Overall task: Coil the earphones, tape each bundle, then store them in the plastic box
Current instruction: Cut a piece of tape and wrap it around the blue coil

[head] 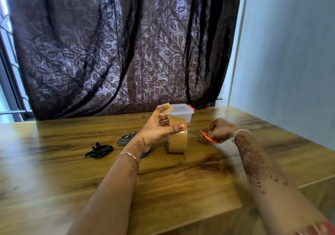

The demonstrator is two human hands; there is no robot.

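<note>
Earphones: two coiled bundles lie on the wooden counter (181,189), left of both hands and well apart from the box. Black bundle (100,151) nearest the left edge of the group, jack pointing outward; grey bundle (126,137) just beyond it, close to the left wrist. No tape visible on either, so the taping step looks to be in hand. Going down in size: plastic box (178,112) with red clips sits at the far side of the counter, lid on, behind the hands; nothing stored that I can make out. Tape roll (178,140) stands on edge between the hands, steadied by the left hand (155,131) with the thumb laid across its top, likely so it cannot roll. The same hand's fingers pinch a cut tape piece (167,109) raised clear of the roll, probably kept aloft so the sticky face touches nothing. Right hand (220,130) is closed on the orange handles of the scissors (206,136), blades pointing toward the roll, low over the counter. Neither grip touches the earphones; the grey bundle is the nearer, just beside the left forearm. A small blue object under the left wrist, too hidden to identify.
</note>
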